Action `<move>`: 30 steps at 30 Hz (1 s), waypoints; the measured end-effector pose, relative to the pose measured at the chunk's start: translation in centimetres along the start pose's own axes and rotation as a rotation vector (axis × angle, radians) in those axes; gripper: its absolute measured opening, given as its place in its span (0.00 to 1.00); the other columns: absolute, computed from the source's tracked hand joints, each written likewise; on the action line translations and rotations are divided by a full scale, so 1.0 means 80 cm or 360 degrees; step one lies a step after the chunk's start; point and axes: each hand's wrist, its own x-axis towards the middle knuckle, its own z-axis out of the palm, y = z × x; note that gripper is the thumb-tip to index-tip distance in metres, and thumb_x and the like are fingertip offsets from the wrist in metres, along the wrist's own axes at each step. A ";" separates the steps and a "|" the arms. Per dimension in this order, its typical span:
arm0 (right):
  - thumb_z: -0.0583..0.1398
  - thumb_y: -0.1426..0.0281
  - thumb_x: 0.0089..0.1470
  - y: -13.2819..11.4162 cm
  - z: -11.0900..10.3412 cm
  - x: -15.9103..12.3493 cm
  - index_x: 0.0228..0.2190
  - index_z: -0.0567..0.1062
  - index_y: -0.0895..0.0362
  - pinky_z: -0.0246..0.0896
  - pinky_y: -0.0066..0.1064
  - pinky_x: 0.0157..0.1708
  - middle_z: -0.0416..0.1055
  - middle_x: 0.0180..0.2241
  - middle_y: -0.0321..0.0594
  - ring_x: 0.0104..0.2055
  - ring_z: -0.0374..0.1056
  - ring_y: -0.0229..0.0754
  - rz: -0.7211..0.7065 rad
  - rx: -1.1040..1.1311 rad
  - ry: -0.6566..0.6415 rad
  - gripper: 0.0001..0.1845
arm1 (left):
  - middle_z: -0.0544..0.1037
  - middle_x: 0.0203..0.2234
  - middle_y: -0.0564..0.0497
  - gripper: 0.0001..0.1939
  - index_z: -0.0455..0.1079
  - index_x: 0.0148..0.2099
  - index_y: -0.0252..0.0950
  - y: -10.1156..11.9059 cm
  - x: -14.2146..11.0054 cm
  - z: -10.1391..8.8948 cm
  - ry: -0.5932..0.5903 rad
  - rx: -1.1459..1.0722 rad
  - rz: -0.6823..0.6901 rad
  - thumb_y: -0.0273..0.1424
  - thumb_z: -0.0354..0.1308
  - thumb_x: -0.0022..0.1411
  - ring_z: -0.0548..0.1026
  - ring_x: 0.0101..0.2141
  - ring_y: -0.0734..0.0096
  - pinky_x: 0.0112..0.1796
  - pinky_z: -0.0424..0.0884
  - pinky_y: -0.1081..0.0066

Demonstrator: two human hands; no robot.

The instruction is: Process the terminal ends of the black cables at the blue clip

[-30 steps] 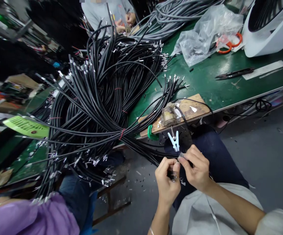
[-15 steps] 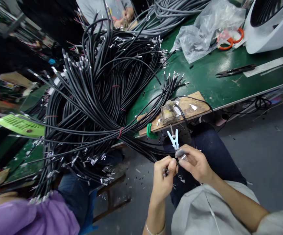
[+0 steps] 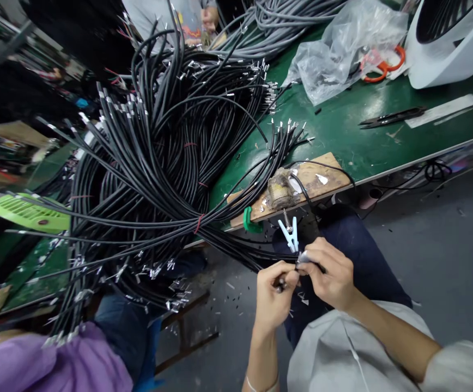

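My left hand [image 3: 276,294] is closed around a black cable, whose dark round part shows inside the curled fingers. Close beside it, my right hand [image 3: 330,275] pinches a small grey, shiny piece [image 3: 307,257] at the cable's tip; its exact kind is hard to make out. Just beyond the fingertips is a light-blue clothespin [image 3: 289,236], fixed at the shaft of a small grimy motor [image 3: 280,190]. The motor sits on a wooden board [image 3: 322,170] at the table edge. A tied bundle of black cables [image 3: 236,246] runs from the left toward my hands.
A big heap of black cables [image 3: 171,147] with silvery ends covers the left of the green table [image 3: 334,128]. A green clamp [image 3: 251,220] grips the board. Orange-handled scissors [image 3: 383,68], a plastic bag [image 3: 330,60], snips [image 3: 392,117] and a white fan [image 3: 424,71] lie right. A purple-sleeved person [image 3: 56,362] sits left.
My right hand has turned slightly, and its fingers now close tighter on the grey piece near the cable tip. My left hand keeps its grip almost in place. The view has shifted slightly.
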 end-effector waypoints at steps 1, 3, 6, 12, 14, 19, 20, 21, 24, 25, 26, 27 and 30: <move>0.64 0.70 0.51 -0.001 -0.005 0.005 0.25 0.74 0.58 0.58 0.32 0.32 0.69 0.25 0.39 0.29 0.62 0.38 0.0136 0.0106 -0.0136 0.06 | 0.69 0.20 0.52 0.14 0.73 0.29 0.33 0.001 0.003 -0.001 -0.0058 -0.0020 0.0030 0.36 0.57 0.63 0.64 0.21 0.77 0.23 0.57 0.75; 0.65 0.63 0.50 -0.002 -0.015 0.016 0.25 0.72 0.59 0.57 0.29 0.26 0.67 0.23 0.37 0.25 0.61 0.36 0.0587 0.0483 -0.0497 0.12 | 0.71 0.21 0.51 0.14 0.75 0.29 0.34 0.004 0.009 -0.004 -0.0130 -0.0096 0.0118 0.38 0.58 0.61 0.66 0.22 0.75 0.25 0.59 0.74; 0.68 0.56 0.42 -0.002 -0.030 0.037 0.25 0.71 0.61 0.49 0.24 0.20 0.63 0.19 0.32 0.20 0.55 0.30 0.1144 0.0853 -0.0958 0.21 | 0.69 0.20 0.52 0.13 0.74 0.26 0.34 0.007 0.016 -0.003 -0.0048 -0.0153 0.0190 0.38 0.63 0.56 0.65 0.23 0.74 0.25 0.58 0.73; 0.68 0.63 0.43 -0.002 -0.049 0.086 0.20 0.73 0.62 0.46 0.23 0.18 0.63 0.16 0.30 0.18 0.53 0.29 0.1178 0.0346 -0.1030 0.16 | 0.67 0.19 0.54 0.10 0.72 0.24 0.34 0.009 0.014 0.005 0.0126 -0.0079 0.0142 0.32 0.67 0.52 0.64 0.23 0.75 0.26 0.58 0.74; 0.66 0.59 0.47 0.001 -0.041 0.095 0.21 0.74 0.62 0.47 0.24 0.20 0.64 0.17 0.31 0.19 0.53 0.29 0.1049 0.0418 -0.0853 0.17 | 0.68 0.19 0.54 0.09 0.72 0.24 0.34 0.007 0.012 0.005 0.0155 -0.0129 0.0161 0.31 0.67 0.51 0.65 0.23 0.75 0.26 0.59 0.74; 0.63 0.51 0.49 0.012 0.001 0.090 0.23 0.77 0.61 0.56 0.25 0.24 0.68 0.20 0.36 0.24 0.62 0.33 0.0988 0.0971 -0.0795 0.24 | 0.67 0.20 0.54 0.10 0.72 0.25 0.35 -0.004 0.015 0.003 0.0283 -0.0317 0.0253 0.33 0.69 0.50 0.65 0.24 0.75 0.26 0.60 0.74; 0.63 0.51 0.48 0.014 0.008 0.087 0.24 0.78 0.61 0.58 0.25 0.25 0.69 0.20 0.37 0.24 0.63 0.34 0.0999 0.1041 -0.0739 0.24 | 0.67 0.21 0.55 0.10 0.72 0.25 0.35 -0.006 0.017 0.003 0.0307 -0.0332 0.0249 0.33 0.68 0.50 0.65 0.24 0.75 0.26 0.60 0.74; 0.64 0.51 0.48 0.016 0.013 0.084 0.24 0.78 0.61 0.59 0.25 0.25 0.70 0.20 0.37 0.25 0.64 0.34 0.1012 0.1091 -0.0671 0.23 | 0.67 0.21 0.55 0.10 0.72 0.26 0.35 -0.006 0.019 0.003 0.0320 -0.0338 0.0242 0.33 0.68 0.50 0.65 0.24 0.76 0.27 0.60 0.75; 0.65 0.53 0.48 0.020 0.019 0.078 0.24 0.79 0.62 0.60 0.24 0.26 0.71 0.20 0.37 0.24 0.66 0.34 0.1062 0.1189 -0.0542 0.22 | 0.66 0.21 0.55 0.09 0.72 0.26 0.34 -0.003 0.026 0.006 0.0309 -0.0299 0.0188 0.32 0.67 0.51 0.64 0.24 0.76 0.28 0.59 0.75; 0.65 0.53 0.48 0.020 0.019 0.077 0.24 0.79 0.62 0.60 0.24 0.25 0.71 0.20 0.38 0.24 0.66 0.34 0.1075 0.1216 -0.0534 0.22 | 0.66 0.21 0.55 0.09 0.71 0.26 0.34 0.000 0.028 0.007 0.0298 -0.0283 0.0165 0.32 0.67 0.52 0.63 0.24 0.77 0.28 0.59 0.75; 0.65 0.53 0.48 0.021 0.018 0.076 0.25 0.79 0.62 0.60 0.24 0.25 0.72 0.21 0.39 0.24 0.66 0.34 0.1088 0.1245 -0.0547 0.22 | 0.66 0.20 0.55 0.10 0.71 0.25 0.34 0.002 0.029 0.008 0.0288 -0.0272 0.0140 0.32 0.66 0.52 0.63 0.24 0.77 0.28 0.59 0.75; 0.65 0.53 0.48 0.022 0.017 0.076 0.26 0.79 0.62 0.60 0.25 0.25 0.72 0.22 0.40 0.24 0.66 0.34 0.1105 0.1275 -0.0576 0.22 | 0.66 0.20 0.55 0.11 0.70 0.25 0.33 0.005 0.030 0.009 0.0278 -0.0263 0.0114 0.33 0.66 0.53 0.63 0.24 0.76 0.28 0.58 0.75; 0.61 0.50 0.51 0.029 0.013 0.076 0.28 0.78 0.63 0.58 0.27 0.25 0.73 0.25 0.43 0.25 0.65 0.35 0.1183 0.1326 -0.0669 0.25 | 0.66 0.20 0.55 0.13 0.70 0.24 0.33 0.009 0.029 0.008 0.0264 -0.0238 0.0083 0.35 0.65 0.54 0.62 0.24 0.76 0.27 0.58 0.75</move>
